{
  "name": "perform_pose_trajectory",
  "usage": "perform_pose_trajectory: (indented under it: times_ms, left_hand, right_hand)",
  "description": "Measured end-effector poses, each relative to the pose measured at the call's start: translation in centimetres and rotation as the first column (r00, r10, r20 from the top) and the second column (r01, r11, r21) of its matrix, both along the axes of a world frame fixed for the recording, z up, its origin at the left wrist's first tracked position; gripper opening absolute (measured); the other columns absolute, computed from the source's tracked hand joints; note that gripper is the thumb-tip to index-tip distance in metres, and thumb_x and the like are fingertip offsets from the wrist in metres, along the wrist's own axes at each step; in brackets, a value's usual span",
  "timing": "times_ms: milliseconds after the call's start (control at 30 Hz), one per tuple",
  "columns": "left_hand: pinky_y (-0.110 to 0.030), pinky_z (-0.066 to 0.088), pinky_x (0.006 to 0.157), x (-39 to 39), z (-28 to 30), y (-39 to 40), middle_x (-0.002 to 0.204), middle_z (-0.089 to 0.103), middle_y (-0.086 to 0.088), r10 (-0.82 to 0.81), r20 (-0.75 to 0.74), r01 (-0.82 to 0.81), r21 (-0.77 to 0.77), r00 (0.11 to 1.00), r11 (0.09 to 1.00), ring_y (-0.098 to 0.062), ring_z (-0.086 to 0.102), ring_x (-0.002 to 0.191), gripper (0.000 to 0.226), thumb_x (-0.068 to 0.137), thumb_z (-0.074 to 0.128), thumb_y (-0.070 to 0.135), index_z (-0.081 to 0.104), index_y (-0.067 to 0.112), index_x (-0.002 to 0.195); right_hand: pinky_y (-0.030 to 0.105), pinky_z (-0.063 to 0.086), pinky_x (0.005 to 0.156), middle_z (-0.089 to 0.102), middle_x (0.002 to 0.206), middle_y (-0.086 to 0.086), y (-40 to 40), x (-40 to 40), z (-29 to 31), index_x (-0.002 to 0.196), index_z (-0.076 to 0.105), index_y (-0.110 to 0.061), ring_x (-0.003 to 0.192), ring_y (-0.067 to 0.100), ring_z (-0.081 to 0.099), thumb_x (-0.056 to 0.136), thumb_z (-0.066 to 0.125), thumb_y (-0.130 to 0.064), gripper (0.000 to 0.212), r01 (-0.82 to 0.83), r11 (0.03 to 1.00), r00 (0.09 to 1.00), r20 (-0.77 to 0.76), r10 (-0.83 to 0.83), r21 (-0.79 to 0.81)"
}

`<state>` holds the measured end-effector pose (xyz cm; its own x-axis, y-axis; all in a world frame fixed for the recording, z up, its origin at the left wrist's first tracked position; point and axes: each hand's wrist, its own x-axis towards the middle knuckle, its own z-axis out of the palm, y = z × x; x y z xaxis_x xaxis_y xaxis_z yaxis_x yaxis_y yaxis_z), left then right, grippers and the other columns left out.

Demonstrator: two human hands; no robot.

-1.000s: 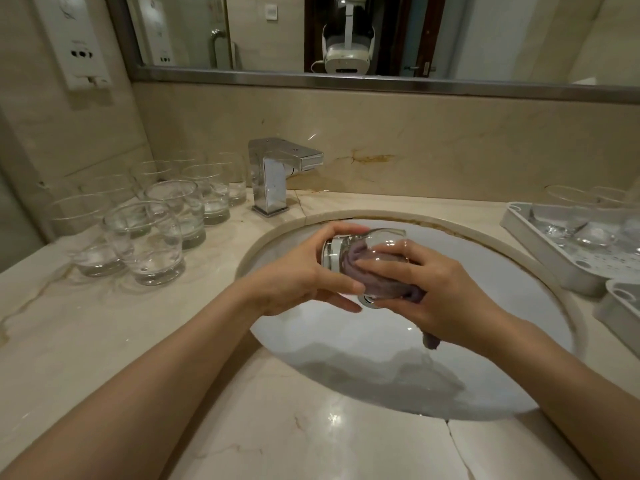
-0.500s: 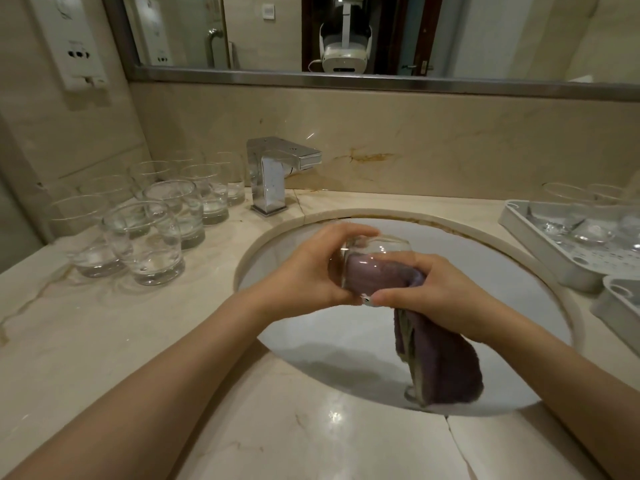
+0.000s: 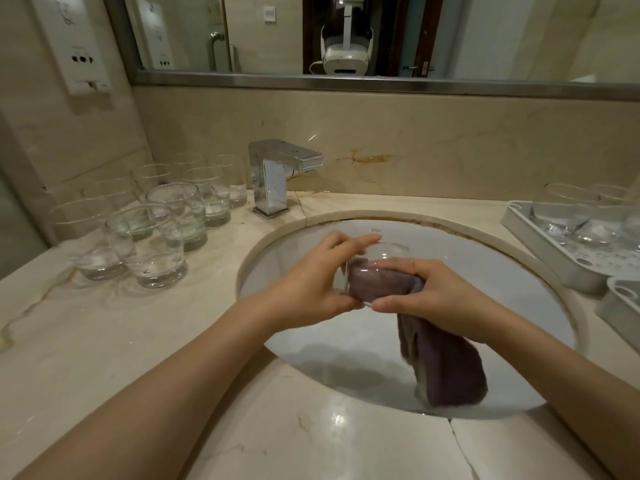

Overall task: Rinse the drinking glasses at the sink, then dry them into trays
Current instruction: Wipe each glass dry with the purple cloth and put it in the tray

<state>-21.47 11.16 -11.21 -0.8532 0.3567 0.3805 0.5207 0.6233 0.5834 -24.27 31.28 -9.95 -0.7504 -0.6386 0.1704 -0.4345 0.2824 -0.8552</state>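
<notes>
My left hand (image 3: 311,289) holds the drinking glass (image 3: 377,268) over the sink (image 3: 519,306); fingers curl over the top of the glass and the thumb closes under it. The glass lies on its side, above the basin, clear of the porcelain.

My right hand (image 3: 436,296) grips the purple cloth (image 3: 446,362). The fingers curl round the cloth and press its upper part into the glass, where it shows through the clear wall. The rest of the cloth hangs from beneath this hand toward the near rim of the sink.

On the counter (image 3: 86,341) to the left stands a cluster of upright glasses (image 3: 149,244), set close together; several hold a little water at the base. The chrome faucet (image 3: 277,174) stands behind the sink, just right of that cluster.

At the right edge sits a white tray (image 3: 540,247) with a perforated floor; it holds glasses, whose orientation I cannot tell. A second tray (image 3: 620,303) lies just in front of it, only its corner in view.
</notes>
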Motion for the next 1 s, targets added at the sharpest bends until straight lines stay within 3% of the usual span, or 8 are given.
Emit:
perform_pose_trajectory:
  times_ms: [200, 300, 433, 633, 733, 800, 933, 1000]
  left_hand:
    - [-0.016, 0.040, 0.097, -0.3, 0.0, -0.2, 0.124, 0.043, 0.002, -0.010, -0.092, 0.006, -0.044, 0.996, 0.999, -0.007, 0.046, 0.113, 0.087, 0.073, 0.081, 0.009, 0.033, 0.036, 0.141]
    - [-0.021, 0.052, 0.090, 0.1, 1.4, -0.6, 0.126, 0.052, 0.007, -0.058, 0.209, 0.008, 0.235, 0.976, 0.972, -0.008, 0.059, 0.111, 0.083, 0.073, 0.081, 0.005, 0.041, 0.038, 0.138]
    - [-0.022, 0.058, 0.073, 0.5, 1.5, -0.2, 0.115, 0.055, 0.017, -0.110, 0.382, -0.008, 0.293, 0.918, 0.956, 0.002, 0.065, 0.090, 0.081, 0.072, 0.080, -0.001, 0.044, 0.035, 0.135]
    - [-0.027, 0.045, 0.097, 0.2, 0.1, 0.3, 0.126, 0.049, -0.002, 0.080, 0.095, -0.079, -0.015, 0.992, 0.997, -0.011, 0.052, 0.111, 0.088, 0.072, 0.083, 0.016, 0.036, 0.030, 0.145]
    - [-0.038, 0.047, 0.093, 0.0, -0.6, 0.4, 0.128, 0.046, -0.008, 0.061, -0.155, -0.099, -0.246, 0.986, 0.964, -0.024, 0.050, 0.113, 0.087, 0.075, 0.080, 0.016, 0.034, 0.026, 0.148]
    - [-0.042, 0.049, 0.090, -0.2, -0.4, 0.1, 0.127, 0.047, -0.011, 0.041, -0.209, -0.093, -0.248, 0.977, 0.964, -0.028, 0.052, 0.112, 0.087, 0.073, 0.080, 0.014, 0.036, 0.026, 0.147]
    - [-0.026, 0.047, 0.097, -0.3, 0.6, -0.6, 0.127, 0.049, 0.001, 0.003, 0.028, -0.003, -0.021, 1.000, 1.000, -0.010, 0.051, 0.116, 0.090, 0.069, 0.084, 0.010, 0.038, 0.040, 0.140]
    - [-0.023, 0.050, 0.095, 0.0, 1.1, -0.7, 0.128, 0.053, 0.006, -0.062, 0.229, 0.019, 0.185, 0.971, 0.983, -0.006, 0.054, 0.116, 0.085, 0.071, 0.083, 0.005, 0.043, 0.041, 0.136]
  right_hand:
    - [0.012, 0.050, 0.068, 0.074, 0.085, -0.015, 0.0, 0.0, -0.1, 0.101, 0.067, -0.033, 0.076, 0.000, 0.067, 0.073, 0.076, -0.011, 0.037, -0.014, 0.987, 0.979, 0.198, 0.047, -0.160]
    - [0.011, 0.047, 0.080, 0.068, 0.102, -0.020, -0.1, -0.1, -0.6, 0.107, 0.065, -0.038, 0.095, -0.002, 0.063, 0.075, 0.079, -0.016, 0.041, 0.020, 1.000, 0.945, -0.325, -0.027, -0.024]
    - [0.039, 0.056, 0.068, 0.063, 0.118, 0.003, 0.7, -1.4, -1.9, 0.123, 0.064, -0.029, 0.090, 0.028, 0.063, 0.072, 0.070, -0.031, 0.051, 0.175, 0.942, 0.556, -0.819, 0.144, 0.285]
    - [0.008, 0.044, 0.077, 0.065, 0.095, -0.024, -0.1, -0.4, -1.1, 0.104, 0.060, -0.048, 0.089, -0.003, 0.061, 0.075, 0.081, -0.017, 0.048, 0.021, 0.996, 0.976, -0.218, -0.003, 0.082]
    - [0.015, 0.050, 0.069, 0.074, 0.088, -0.010, -0.2, 0.0, -0.5, 0.105, 0.068, -0.030, 0.075, 0.003, 0.066, 0.071, 0.078, -0.018, 0.037, -0.023, 0.994, 0.970, 0.237, 0.048, -0.107]
    - [0.015, 0.051, 0.066, 0.074, 0.086, -0.008, -0.3, 0.1, -0.4, 0.106, 0.067, -0.027, 0.072, 0.004, 0.066, 0.073, 0.077, -0.015, 0.037, -0.012, 0.989, 0.961, 0.270, 0.053, -0.150]
    - [0.008, 0.046, 0.075, 0.068, 0.098, -0.018, -0.8, 0.6, -1.2, 0.105, 0.060, -0.044, 0.088, -0.004, 0.063, 0.077, 0.079, -0.017, 0.043, 0.038, 0.998, 0.986, -0.160, -0.044, -0.042]
    - [0.019, 0.049, 0.075, 0.064, 0.110, -0.009, -0.3, 0.1, -1.6, 0.114, 0.063, -0.041, 0.091, 0.008, 0.062, 0.075, 0.078, -0.026, 0.045, 0.087, 0.987, 0.789, -0.615, 0.014, 0.134]
